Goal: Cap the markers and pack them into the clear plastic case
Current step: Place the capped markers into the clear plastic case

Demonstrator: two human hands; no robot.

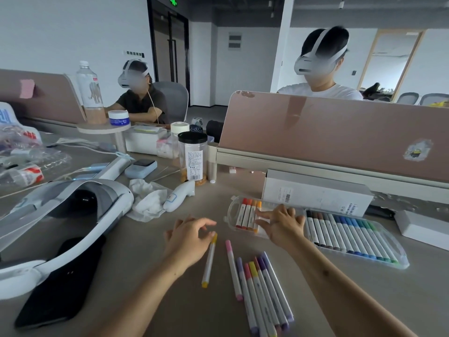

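**Clear case (228, 215) lying open on table (145, 239)**
One half holds four red-to-orange markers (247, 215), the other a brown-to-green row (352, 237). Right hand (281, 223), fingers straight, touches the four. Left hand (187, 239), loosely curled and empty, is beside the loose markers (264, 295). Jar (193, 156) label unreadable.

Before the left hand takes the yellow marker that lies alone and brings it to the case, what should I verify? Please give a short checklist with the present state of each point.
1. Caps on the yellow marker: ok, both ends show yellow caps.
2. The left hand is free: ok, it holds nothing and its fingertips are near the marker's far end.
3. The case is steadied: ok, the right hand rests on it with spread fingers.
4. Room in the case: cannot tell. Four markers fill its left side and the right hand covers the rest.
5. The yellow marker lies apart from the others: ok, the pink marker is beside it and not touching.
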